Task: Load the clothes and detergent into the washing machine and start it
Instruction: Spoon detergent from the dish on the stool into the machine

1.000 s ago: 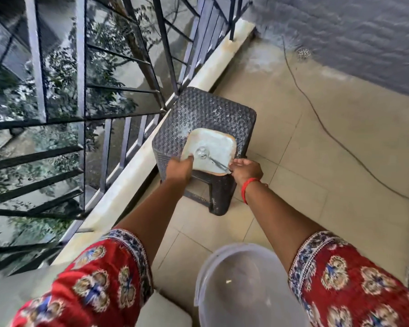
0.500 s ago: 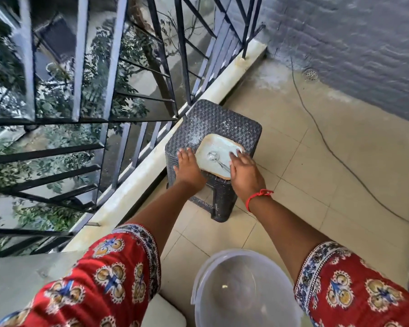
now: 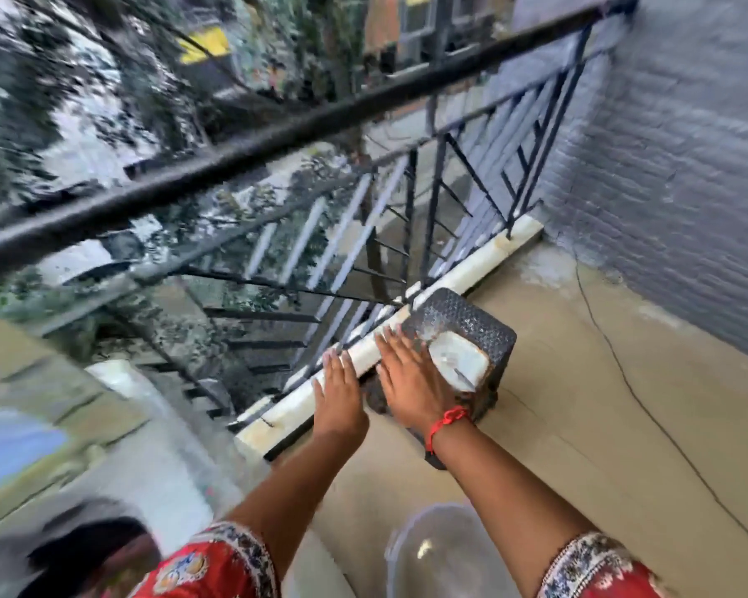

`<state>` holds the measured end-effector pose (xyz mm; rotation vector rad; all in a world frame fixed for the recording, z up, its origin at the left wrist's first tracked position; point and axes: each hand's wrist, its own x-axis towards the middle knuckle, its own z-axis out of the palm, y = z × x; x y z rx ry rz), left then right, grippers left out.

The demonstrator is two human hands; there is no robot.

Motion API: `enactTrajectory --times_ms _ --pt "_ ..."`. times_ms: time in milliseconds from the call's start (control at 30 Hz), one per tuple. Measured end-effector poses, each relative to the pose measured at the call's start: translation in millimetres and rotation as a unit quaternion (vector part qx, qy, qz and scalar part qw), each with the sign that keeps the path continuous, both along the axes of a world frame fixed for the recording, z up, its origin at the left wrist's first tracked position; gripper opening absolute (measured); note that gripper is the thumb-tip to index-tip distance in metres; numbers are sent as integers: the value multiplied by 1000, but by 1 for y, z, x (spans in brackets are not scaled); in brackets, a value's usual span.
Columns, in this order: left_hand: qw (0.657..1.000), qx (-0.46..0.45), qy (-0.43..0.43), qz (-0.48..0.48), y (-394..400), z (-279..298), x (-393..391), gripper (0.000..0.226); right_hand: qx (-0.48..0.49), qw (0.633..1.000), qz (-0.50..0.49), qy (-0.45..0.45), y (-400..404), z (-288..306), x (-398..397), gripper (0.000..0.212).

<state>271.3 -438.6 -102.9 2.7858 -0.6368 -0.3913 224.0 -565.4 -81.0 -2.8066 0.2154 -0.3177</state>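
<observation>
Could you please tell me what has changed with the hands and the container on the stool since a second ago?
Both hands let go of the white container: the left hand and right hand now hover open, drawn back from it. The container, with its spoon, stays on the dark woven stool.

Railing point(image 3: 428, 235) beside stool point(image 3: 471, 325)

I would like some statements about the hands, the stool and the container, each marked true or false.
1. The white square container sits on the dark woven stool. True.
2. The right hand grips the container. False: it is open with fingers spread, holding nothing.
3. A red thread is around the right wrist. True.
4. The left hand holds a spoon. False: it is empty.
5. The stool stands in the middle of the floor. False: it stands beside the black metal railing.
</observation>
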Motion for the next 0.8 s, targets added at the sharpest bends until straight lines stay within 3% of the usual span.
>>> enactTrajectory --times_ms 200,367,567,733,800 --pt "997 6 -61 42 146 73 -36 77 15 996 84 -2 150 68 -20 61" --pt "992 17 -76 96 260 114 -61 71 8 988 157 1 259 96 -27 55" --pt "981 63 -86 163 370 130 -97 73 1 972 235 29 362 111 -39 57" --pt "973 125 -53 187 436 124 -116 81 -26 958 277 62 428 102 -52 62" --pt "973 133 -32 189 457 116 -128 75 -39 954 281 95 448 91 -56 64"
